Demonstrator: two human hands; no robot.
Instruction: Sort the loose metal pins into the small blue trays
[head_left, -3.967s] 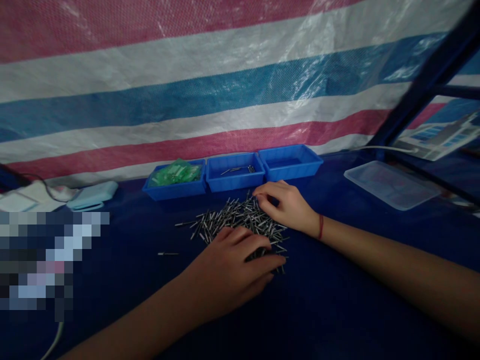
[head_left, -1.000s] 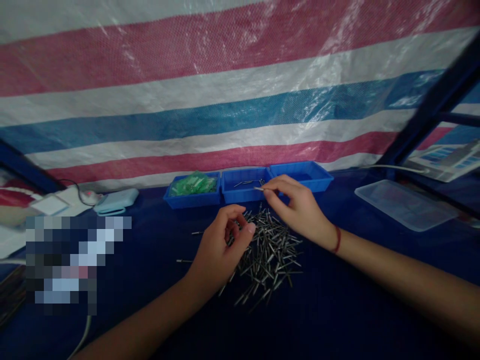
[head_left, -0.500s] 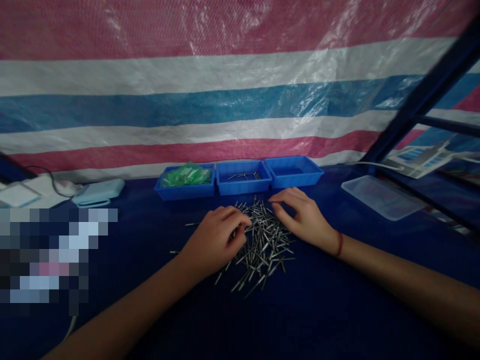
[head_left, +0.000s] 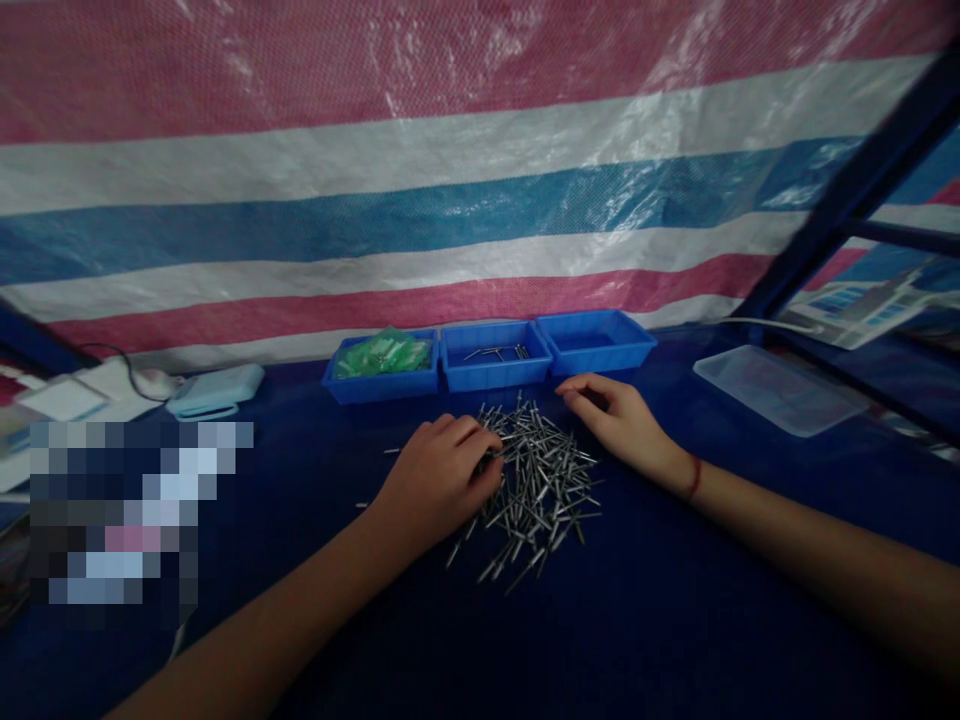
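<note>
A loose pile of thin silver pins that look like blind rivets [head_left: 544, 480] lies on the dark blue tabletop. My left hand [head_left: 442, 475] rests at the pile's left side with its fingers curled and the thumb close to the index finger. Whatever is between those fingertips is hidden. Above the pile's upper right edge is my right hand [head_left: 611, 415], thumb and index finger pinched together. Anything in that pinch is too small to make out. Just behind the pile, the middle blue bin [head_left: 495, 375] holds several similar pins.
A left blue bin [head_left: 382, 388] contains a green plastic bag [head_left: 394, 352]. The right blue bin [head_left: 596, 355] stands beside the middle one. A clear plastic lid [head_left: 780, 390] lies at right, a light blue case [head_left: 217, 390] at left. Striped sheeting [head_left: 450, 220] hangs behind.
My right hand has drawn slightly up and away from the pile, and its thumb and index finger have closed together. My left hand's fingers have curled in closer. The view has shifted slightly.
</note>
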